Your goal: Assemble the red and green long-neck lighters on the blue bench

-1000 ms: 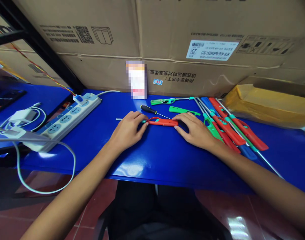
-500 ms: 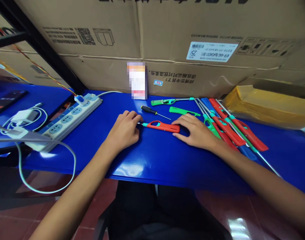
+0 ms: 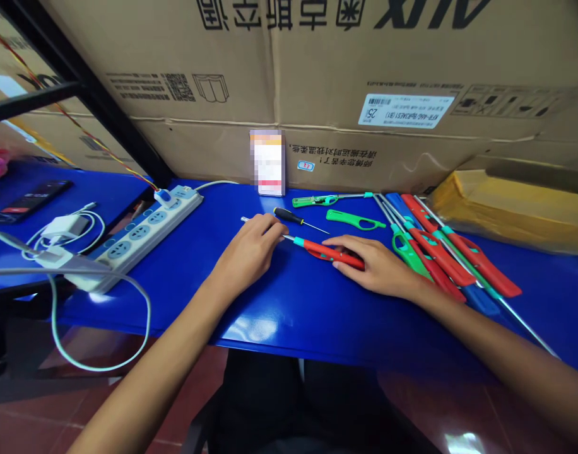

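carton label (image 3: pixel 406 111): "25" | red long-reach lighter (image 3: pixel 329 253): between hands | left hand (image 3: pixel 244 258): curled over metal shaft (image 3: pixel 287 236), pinch hidden | right hand (image 3: pixel 374 268): spread on handle end

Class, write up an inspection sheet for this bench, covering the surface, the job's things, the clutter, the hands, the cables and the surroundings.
Surface: glossy blue table.
Job's things: red-handled lighter, its metal rod running left under the left hand; black-handled screwdriver just beyond it.
Clutter: heap of red, green and blue lighters at right; phone at far left.
Hands: left hand over the rod; right hand on the red handle.
Cables: white cable looping below the table edge beside the power strip.
Surroundings: cardboard cartons behind; yellow box at right.
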The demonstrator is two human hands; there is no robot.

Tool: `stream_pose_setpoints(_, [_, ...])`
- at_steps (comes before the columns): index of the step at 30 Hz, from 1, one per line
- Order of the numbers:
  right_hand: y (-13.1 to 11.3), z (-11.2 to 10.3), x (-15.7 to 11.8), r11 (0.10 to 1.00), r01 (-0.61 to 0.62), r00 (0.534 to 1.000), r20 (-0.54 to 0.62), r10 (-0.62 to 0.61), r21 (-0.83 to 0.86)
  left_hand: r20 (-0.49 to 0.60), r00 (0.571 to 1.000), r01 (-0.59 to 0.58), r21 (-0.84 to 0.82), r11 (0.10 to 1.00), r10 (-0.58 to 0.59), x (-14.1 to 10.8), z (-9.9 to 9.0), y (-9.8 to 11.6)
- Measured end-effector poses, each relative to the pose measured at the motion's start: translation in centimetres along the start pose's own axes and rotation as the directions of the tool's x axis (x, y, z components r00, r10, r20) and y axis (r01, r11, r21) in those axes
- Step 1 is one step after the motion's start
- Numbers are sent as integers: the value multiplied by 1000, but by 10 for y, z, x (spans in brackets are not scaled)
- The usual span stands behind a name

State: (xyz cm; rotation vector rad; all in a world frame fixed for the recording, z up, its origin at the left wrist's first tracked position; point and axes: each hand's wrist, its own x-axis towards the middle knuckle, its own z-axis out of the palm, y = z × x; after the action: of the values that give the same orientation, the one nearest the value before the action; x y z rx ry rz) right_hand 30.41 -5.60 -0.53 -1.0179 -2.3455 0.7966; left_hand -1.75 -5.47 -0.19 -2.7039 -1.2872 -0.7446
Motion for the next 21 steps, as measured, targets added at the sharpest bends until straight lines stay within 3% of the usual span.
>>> stream_pose_setpoints(2, [-4, -2, 1, 936, -108, 990, 122, 70, 336, -43, 999, -31, -20, 999, 30, 0, 0, 3])
stream_pose_setpoints(4, [-6, -4, -1, 720, -280, 951, 286, 118, 634, -91, 995, -35, -9, 999, 34, -1, 0, 7])
stream_pose_setpoints(6, [-5, -5, -3, 491, -406, 908, 399, 126, 771, -158, 987, -33, 41, 999, 39, -3, -1, 15])
stream_pose_setpoints(8, [-3, -4, -6, 379, -462, 882, 461, 98, 802, -260, 963, -38, 116, 993, 67, -6, -2, 24])
stream_pose_setpoints(10, [1, 0, -6, 376, -468, 871, 488, 47, 800, -375, 920, -45, 182, 982, 111, -9, -2, 33])
stream_pose_setpoints(12, [4, 4, -5, 369, -460, 879, 473, 61, 808, -422, 892, -88, 191, 978, 163, -12, 1, 40])
stream_pose_setpoints(16, [4, 8, -3, 326, -428, 903, 383, 196, 843, -283, 935, -184, 129, 974, 214, -14, 10, 43])
stream_pose_setpoints(19, [1, 9, -3, 394, -407, 913, 358, 194, 824, -175, 983, -60, -4, 998, 58, -12, 15, 38])
stream_pose_setpoints(21, [-1, 10, -4, 443, -393, 920, 344, 189, 806, -139, 985, 73, -185, 980, -100, -8, 17, 33])
